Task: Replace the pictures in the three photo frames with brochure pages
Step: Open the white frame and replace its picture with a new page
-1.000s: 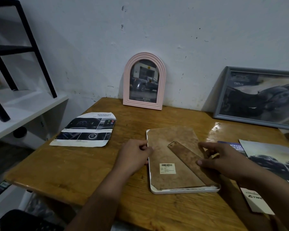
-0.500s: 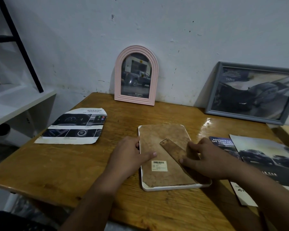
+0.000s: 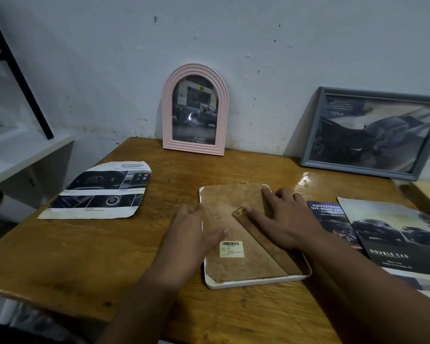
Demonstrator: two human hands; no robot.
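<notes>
A white photo frame (image 3: 258, 280) lies face down in the middle of the table, its brown backing board (image 3: 224, 202) up, with a barcode sticker (image 3: 232, 249) and a folded stand strip. My left hand (image 3: 191, 234) rests on the frame's left edge, thumb on the board. My right hand (image 3: 281, 219) lies flat on the board's right part, fingers spread over the stand. A pink arched frame (image 3: 195, 70) and a grey frame (image 3: 310, 135), both with car pictures, lean on the wall. A cut brochure page (image 3: 97, 192) lies at the left.
Brochure pages (image 3: 395, 234) lie stacked at the table's right edge. A white shelf (image 3: 23, 150) with a black metal leg stands left of the wooden table (image 3: 85, 256). The wall runs close behind the table.
My right hand slid up the backing board from the stand's lower part and flattened out. My left hand stayed at the frame's left edge. The view moved closer.
</notes>
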